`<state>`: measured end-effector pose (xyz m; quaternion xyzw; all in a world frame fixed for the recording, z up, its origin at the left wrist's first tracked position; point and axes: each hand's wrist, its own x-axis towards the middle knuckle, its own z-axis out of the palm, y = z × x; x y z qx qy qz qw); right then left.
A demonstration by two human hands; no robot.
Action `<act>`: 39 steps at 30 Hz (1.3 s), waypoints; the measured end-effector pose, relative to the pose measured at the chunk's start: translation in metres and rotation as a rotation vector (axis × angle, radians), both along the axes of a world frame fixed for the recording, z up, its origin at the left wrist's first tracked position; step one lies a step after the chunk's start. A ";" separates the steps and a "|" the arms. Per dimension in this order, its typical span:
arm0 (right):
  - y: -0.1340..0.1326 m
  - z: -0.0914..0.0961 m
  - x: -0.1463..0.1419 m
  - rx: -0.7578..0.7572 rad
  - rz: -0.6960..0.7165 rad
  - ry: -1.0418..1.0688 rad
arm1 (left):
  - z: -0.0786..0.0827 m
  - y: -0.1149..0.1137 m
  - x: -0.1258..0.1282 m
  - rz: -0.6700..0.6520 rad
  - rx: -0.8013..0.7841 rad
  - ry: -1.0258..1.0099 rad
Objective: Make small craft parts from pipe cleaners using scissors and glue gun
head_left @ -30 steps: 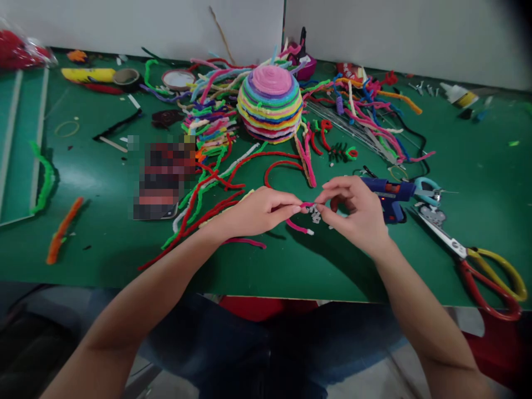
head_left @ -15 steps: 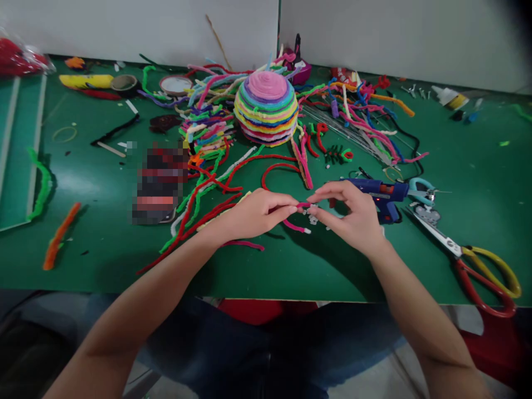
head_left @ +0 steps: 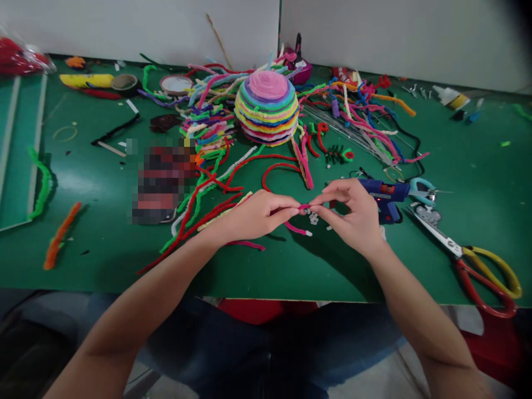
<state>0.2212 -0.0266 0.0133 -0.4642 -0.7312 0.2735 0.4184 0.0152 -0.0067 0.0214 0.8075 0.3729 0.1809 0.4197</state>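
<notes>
Between my two hands is a short stretch of magenta pipe cleaner [head_left: 305, 206]. My left hand [head_left: 272, 213] pinches its left end between thumb and fingertips. The thumb and index finger of my right hand [head_left: 351, 213] close on its right end. Below the fingers lies another magenta piece with a pale tip [head_left: 298, 229]; whether it joins the held one is hidden. Small whitish bits [head_left: 313, 218] lie under the right fingertips. A blue glue gun [head_left: 388, 191] rests just behind my right hand. Red, green and white pipe cleaners [head_left: 195, 208] spread beside my left forearm.
A striped pipe-cleaner dome [head_left: 266, 108] stands at the back centre, with piles of coloured pipe cleaners [head_left: 211, 130] around it. Large scissors [head_left: 457, 249] lie at the right, blades pointing toward the glue gun. A pixelated phone-like object [head_left: 160, 188] is at the left, near an orange pipe cleaner [head_left: 62, 235].
My right fingertips have come together onto the magenta pipe cleaner's right end; before, they were spread slightly apart. My left hand has barely moved.
</notes>
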 end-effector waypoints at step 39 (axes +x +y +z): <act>-0.001 -0.015 -0.011 0.218 0.050 -0.152 | -0.004 0.002 0.004 0.264 -0.046 -0.159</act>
